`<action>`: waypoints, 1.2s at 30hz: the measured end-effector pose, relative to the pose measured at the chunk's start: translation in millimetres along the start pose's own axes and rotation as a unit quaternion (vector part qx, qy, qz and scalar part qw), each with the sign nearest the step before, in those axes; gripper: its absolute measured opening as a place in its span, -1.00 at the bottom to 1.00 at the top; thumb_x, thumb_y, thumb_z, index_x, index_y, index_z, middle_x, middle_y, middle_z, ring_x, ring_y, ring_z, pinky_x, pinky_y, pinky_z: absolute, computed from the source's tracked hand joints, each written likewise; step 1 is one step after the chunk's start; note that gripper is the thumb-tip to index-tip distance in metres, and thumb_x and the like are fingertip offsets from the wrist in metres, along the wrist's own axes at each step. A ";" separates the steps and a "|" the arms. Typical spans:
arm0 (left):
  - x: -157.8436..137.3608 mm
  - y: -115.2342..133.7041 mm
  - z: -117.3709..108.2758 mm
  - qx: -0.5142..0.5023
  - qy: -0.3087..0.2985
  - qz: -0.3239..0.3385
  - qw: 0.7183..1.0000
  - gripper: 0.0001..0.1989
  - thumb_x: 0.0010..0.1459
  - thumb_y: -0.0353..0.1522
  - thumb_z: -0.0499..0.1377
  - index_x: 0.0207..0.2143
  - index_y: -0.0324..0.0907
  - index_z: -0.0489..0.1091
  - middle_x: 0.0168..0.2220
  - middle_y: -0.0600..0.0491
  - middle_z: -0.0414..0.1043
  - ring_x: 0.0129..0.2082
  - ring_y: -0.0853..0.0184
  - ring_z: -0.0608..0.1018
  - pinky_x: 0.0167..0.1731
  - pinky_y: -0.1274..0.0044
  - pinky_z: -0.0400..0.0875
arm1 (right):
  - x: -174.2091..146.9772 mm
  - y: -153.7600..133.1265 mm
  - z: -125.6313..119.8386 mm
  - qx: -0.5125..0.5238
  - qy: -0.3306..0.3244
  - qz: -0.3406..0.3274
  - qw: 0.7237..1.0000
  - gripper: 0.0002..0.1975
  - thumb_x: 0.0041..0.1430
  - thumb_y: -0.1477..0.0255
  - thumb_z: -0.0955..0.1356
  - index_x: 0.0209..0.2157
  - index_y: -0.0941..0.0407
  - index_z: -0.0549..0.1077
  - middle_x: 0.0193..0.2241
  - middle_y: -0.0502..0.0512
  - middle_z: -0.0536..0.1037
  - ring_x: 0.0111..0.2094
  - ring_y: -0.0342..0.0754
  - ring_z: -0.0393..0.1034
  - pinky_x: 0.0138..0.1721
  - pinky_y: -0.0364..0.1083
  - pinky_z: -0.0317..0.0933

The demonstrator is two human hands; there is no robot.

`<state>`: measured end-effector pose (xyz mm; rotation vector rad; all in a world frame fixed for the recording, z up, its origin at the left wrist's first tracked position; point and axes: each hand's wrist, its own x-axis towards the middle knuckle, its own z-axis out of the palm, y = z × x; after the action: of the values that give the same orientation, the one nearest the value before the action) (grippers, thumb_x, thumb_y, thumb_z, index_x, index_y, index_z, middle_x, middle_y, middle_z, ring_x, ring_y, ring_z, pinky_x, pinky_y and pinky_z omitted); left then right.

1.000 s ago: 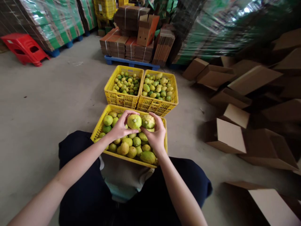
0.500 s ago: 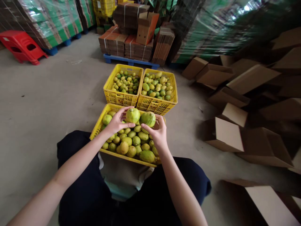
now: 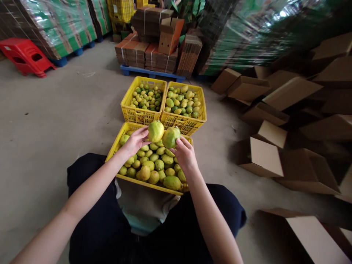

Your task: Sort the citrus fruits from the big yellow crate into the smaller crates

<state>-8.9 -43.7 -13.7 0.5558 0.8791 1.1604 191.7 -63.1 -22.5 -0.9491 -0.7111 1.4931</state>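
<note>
My left hand [image 3: 137, 140] is closed on a yellow-green lemon [image 3: 156, 131], its fingers behind and below the fruit. My right hand [image 3: 185, 153] grips a greener lemon [image 3: 171, 137] from the right, with the thumb on its near side. The two fruits are side by side, close together or touching, above the near yellow crate [image 3: 113, 147]. That crate stands between my knees and holds many green and yellow lemons [image 3: 147, 165]. Parts of its far rim are hidden by my hands and the fruit.
Beyond stand two more yellow crates, the left one [image 3: 143, 116] and the right one [image 3: 183, 124], both with lemons. Open cardboard boxes [image 3: 266, 157] lie along the right. A red stool [image 3: 29, 57] is at left; flattened cartons [image 3: 161, 60] sit on a blue pallet [image 3: 150, 73] behind.
Both lemons have been turned in my fingers and show other sides. The left one is slightly higher, and my right thumb has shifted up onto its lemon's side.
</note>
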 end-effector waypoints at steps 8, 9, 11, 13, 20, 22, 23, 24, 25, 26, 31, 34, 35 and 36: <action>-0.6 -9.8 0.2 0.041 -0.012 -0.007 0.999 -0.72 0.14 -0.33 0.27 -0.08 -0.21 0.48 -0.03 -0.11 0.55 0.00 0.14 0.58 -0.11 0.43 0.56 | 1.2 8.6 0.6 -0.009 0.000 0.014 1.000 -0.67 -0.05 0.16 0.51 -0.24 -0.02 0.53 -0.19 0.02 0.64 -0.16 0.09 0.55 -0.21 0.06 0.50; -2.0 -10.9 1.0 0.059 -0.021 -0.001 0.998 -0.67 0.09 -0.33 0.31 -0.07 -0.20 0.48 0.00 -0.10 0.54 0.00 0.14 0.58 -0.12 0.46 0.55 | 0.0 9.2 1.6 -0.019 -0.003 0.012 1.000 -0.67 -0.05 0.16 0.51 -0.23 -0.02 0.53 -0.17 0.02 0.63 -0.15 0.09 0.55 -0.21 0.05 0.50; -4.1 -12.4 1.8 0.095 -0.031 0.013 0.995 -0.55 -0.02 -0.34 0.39 -0.04 -0.18 0.47 0.04 -0.10 0.51 -0.01 0.14 0.58 -0.16 0.50 0.54 | -2.6 9.5 3.4 -0.040 -0.009 0.006 0.999 -0.62 -0.08 0.20 0.54 -0.20 -0.02 0.52 -0.15 0.02 0.61 -0.16 0.06 0.54 -0.22 0.00 0.50; -4.8 -12.9 1.5 0.118 -0.028 0.018 0.992 -0.48 -0.09 -0.32 0.44 -0.04 -0.19 0.47 0.06 -0.11 0.50 -0.02 0.14 0.58 -0.18 0.51 0.53 | -4.7 8.4 4.5 -0.054 -0.011 0.002 0.998 -0.56 -0.15 0.26 0.57 -0.17 -0.02 0.51 -0.16 0.00 0.60 -0.20 0.01 0.54 -0.26 -0.04 0.48; -1.2 -11.0 -2.4 0.105 -0.063 0.012 0.992 -0.52 -0.12 -0.29 0.46 -0.13 -0.23 0.49 -0.04 -0.11 0.54 -0.06 0.13 0.58 -0.15 0.46 0.51 | -0.4 7.2 -1.0 -0.025 -0.011 0.036 0.999 -0.60 -0.18 0.22 0.57 -0.27 0.05 0.52 -0.36 -0.02 0.60 -0.36 -0.04 0.50 -0.41 -0.11 0.38; 0.2 -10.3 -3.5 0.081 -0.049 0.020 0.995 -0.54 -0.12 -0.29 0.46 -0.15 -0.24 0.47 -0.10 -0.10 0.55 -0.09 0.17 0.59 -0.16 0.47 0.50 | 2.4 9.0 -3.5 -0.007 -0.009 0.039 0.999 -0.62 -0.18 0.21 0.57 -0.32 0.05 0.52 -0.40 -0.02 0.60 -0.38 -0.05 0.48 -0.44 -0.11 0.34; 0.8 -10.0 -4.0 0.070 -0.041 0.023 0.996 -0.54 -0.12 -0.31 0.46 -0.16 -0.24 0.46 -0.13 -0.08 0.55 -0.11 0.18 0.59 -0.16 0.48 0.50 | 3.6 9.6 -4.4 0.004 -0.010 0.040 0.999 -0.63 -0.19 0.21 0.57 -0.34 0.05 0.51 -0.42 -0.03 0.59 -0.40 -0.05 0.47 -0.44 -0.11 0.32; 1.4 -9.6 -4.5 0.061 -0.036 0.025 0.997 -0.54 -0.13 -0.32 0.47 -0.17 -0.24 0.45 -0.16 -0.07 0.56 -0.13 0.20 0.60 -0.18 0.49 0.50 | 4.4 10.0 -5.0 0.013 -0.012 0.040 0.999 -0.64 -0.20 0.22 0.58 -0.36 0.05 0.51 -0.44 -0.04 0.59 -0.42 -0.06 0.46 -0.45 -0.12 0.31; 1.7 -9.1 -5.0 0.054 -0.033 0.025 0.998 -0.54 -0.15 -0.35 0.47 -0.17 -0.24 0.45 -0.18 -0.05 0.56 -0.15 0.21 0.60 -0.19 0.50 0.50 | 5.0 9.9 -5.3 0.022 -0.015 0.038 0.999 -0.65 -0.21 0.23 0.58 -0.37 0.04 0.51 -0.45 -0.05 0.58 -0.43 -0.08 0.45 -0.44 -0.12 0.31; 1.9 -8.5 -5.4 0.050 -0.032 0.024 0.998 -0.55 -0.15 -0.37 0.46 -0.17 -0.24 0.45 -0.20 -0.04 0.55 -0.16 0.22 0.60 -0.21 0.50 0.50 | 5.2 9.4 -5.4 0.028 -0.018 0.034 0.999 -0.66 -0.22 0.25 0.59 -0.38 0.04 0.51 -0.45 -0.06 0.58 -0.44 -0.09 0.44 -0.43 -0.12 0.31; 0.8 -3.8 -5.6 0.049 -0.044 0.016 0.998 -0.66 -0.06 -0.42 0.39 -0.17 -0.25 0.51 -0.12 -0.07 0.55 -0.09 0.16 0.60 -0.13 0.45 0.54 | 4.7 4.8 -6.4 0.027 -0.032 0.019 0.999 -0.68 -0.18 0.31 0.57 -0.31 0.03 0.56 -0.38 -0.05 0.60 -0.35 -0.08 0.48 -0.34 -0.13 0.34; 1.2 -0.2 -5.8 0.037 -0.035 0.009 0.999 -0.72 0.00 -0.46 0.32 -0.16 -0.24 0.51 -0.10 -0.05 0.57 -0.11 0.19 0.62 -0.08 0.40 0.55 | 5.8 3.8 -8.8 0.024 -0.030 0.026 0.999 -0.64 -0.17 0.31 0.57 -0.26 0.01 0.56 -0.32 -0.03 0.62 -0.32 -0.05 0.51 -0.29 -0.09 0.38; 1.7 0.9 -6.0 0.030 -0.027 0.007 0.999 -0.72 0.03 -0.47 0.30 -0.14 -0.22 0.50 -0.11 -0.04 0.58 -0.13 0.21 0.63 -0.07 0.39 0.56 | 6.3 3.7 -9.5 0.027 -0.029 0.029 0.999 -0.63 -0.18 0.31 0.57 -0.25 0.00 0.56 -0.31 -0.03 0.63 -0.33 -0.05 0.52 -0.27 -0.08 0.39; 2.2 1.8 -6.2 0.023 -0.019 0.006 1.000 -0.72 0.06 -0.48 0.27 -0.12 -0.21 0.49 -0.12 -0.04 0.58 -0.15 0.22 0.64 -0.08 0.38 0.57 | 6.7 3.6 -9.9 0.031 -0.029 0.030 0.999 -0.63 -0.18 0.31 0.57 -0.25 -0.01 0.55 -0.31 -0.04 0.64 -0.34 -0.06 0.53 -0.25 -0.06 0.40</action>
<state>-14.7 -41.4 -16.4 0.6188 0.8730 1.1394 198.5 -57.8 -31.5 -0.8914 -0.6792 1.5922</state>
